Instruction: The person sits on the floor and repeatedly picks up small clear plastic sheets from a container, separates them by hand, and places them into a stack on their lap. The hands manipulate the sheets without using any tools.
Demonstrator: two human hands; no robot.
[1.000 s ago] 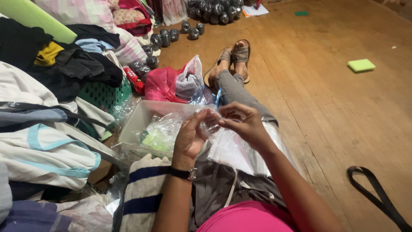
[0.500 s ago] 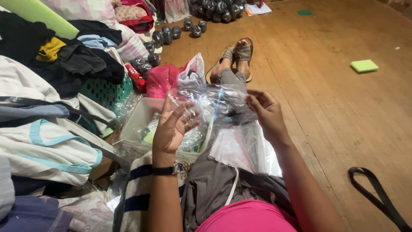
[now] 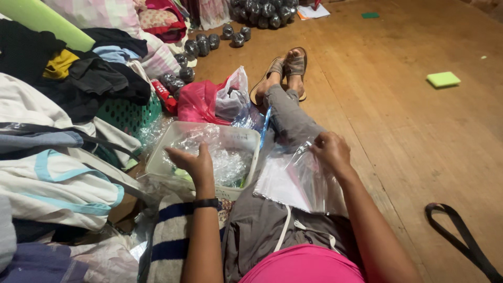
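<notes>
My left hand [image 3: 195, 163] hovers over a white plastic tub [image 3: 157, 162], fingers spread and resting on crumpled clear plastic [image 3: 228, 157] that fills the tub. My right hand [image 3: 330, 150] is closed on the top edge of a stack of flat clear plastic bags [image 3: 291, 183] that lies on my lap and grey trousers. A black watch band circles my left wrist. My legs stretch out ahead, with my feet in sandals [image 3: 285, 68].
Piled clothes [image 3: 57, 131] and a green basket [image 3: 131, 112] crowd the left side. A pink and a white bag [image 3: 209, 102] sit beyond the tub, with dark round wrapped balls [image 3: 204, 44] behind. A green sponge [image 3: 443, 79] and a black strap [image 3: 461, 236] lie on the wooden floor at right.
The clear bag held stretched between both hands has gone down into the tub under my left hand. My right hand dropped to the bag stack on my lap.
</notes>
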